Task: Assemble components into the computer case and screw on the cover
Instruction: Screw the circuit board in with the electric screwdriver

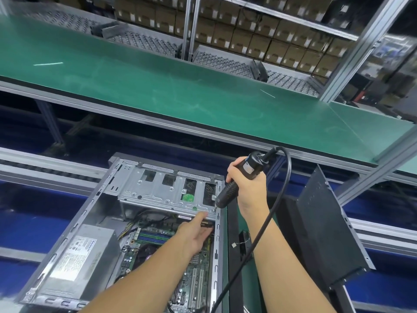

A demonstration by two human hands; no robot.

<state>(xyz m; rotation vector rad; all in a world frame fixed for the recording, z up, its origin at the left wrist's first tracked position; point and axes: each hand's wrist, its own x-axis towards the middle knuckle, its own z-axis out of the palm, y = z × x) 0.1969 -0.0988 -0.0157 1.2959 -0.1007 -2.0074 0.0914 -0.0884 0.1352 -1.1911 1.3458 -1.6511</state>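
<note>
My right hand [248, 188] is wrapped fully round the electric screwdriver [228, 192], all fingers curled on its black body. The bit slants down to my left, its tip on the near right corner of the drive cage [158, 190]. The screwdriver's cable [270, 213] loops down past my wrist. My left hand [194, 233] holds nothing; its fingers are straight, the index finger reaching the cage's lower edge just below the bit. The computer case [74, 227] lies open beneath both hands, with the motherboard [194, 279] under my left forearm and the power supply [83, 254] further left. The black cover [327, 233] stands tilted, apart to the right.
</note>
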